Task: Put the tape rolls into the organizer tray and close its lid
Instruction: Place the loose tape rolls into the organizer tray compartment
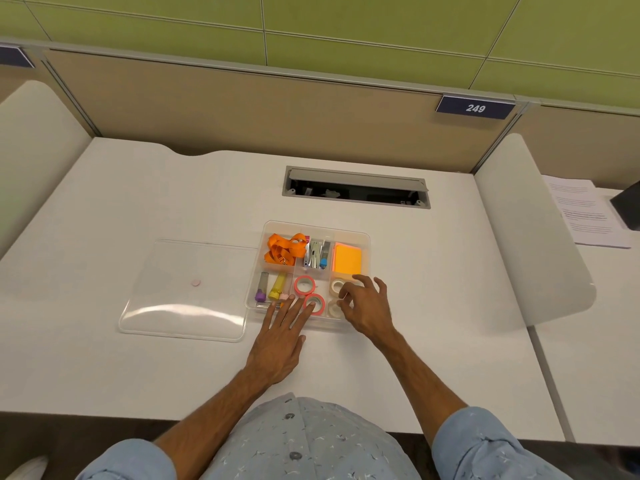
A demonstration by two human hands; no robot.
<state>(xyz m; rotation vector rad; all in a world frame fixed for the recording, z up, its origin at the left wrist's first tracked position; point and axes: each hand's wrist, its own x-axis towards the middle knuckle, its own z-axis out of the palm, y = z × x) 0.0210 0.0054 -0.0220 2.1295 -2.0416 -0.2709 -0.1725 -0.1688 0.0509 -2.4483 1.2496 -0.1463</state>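
A clear organizer tray (366, 237) sits mid-desk. Two pink tape rolls lie in its front middle compartment, the far pink roll (304, 285) behind the near pink roll (314, 303). Two beige tape rolls lie in the front right compartment, one beige roll (336, 287) farther back and one beige roll (334, 309) nearer. My left hand (282, 336) lies flat, fingers spread, its tips on the tray's front edge by the near pink roll. My right hand (367, 306) hovers over the beige rolls with curled, parted fingers, holding nothing. The clear lid (187, 289) lies flat to the tray's left.
The tray also holds an orange lanyard (282, 249), staplers (316, 254), orange sticky notes (347, 259) and highlighters (272, 287). A cable hatch (356, 187) opens behind the tray. White side dividers (530, 230) flank the desk; papers (585, 213) lie on the neighbouring desk to the right.
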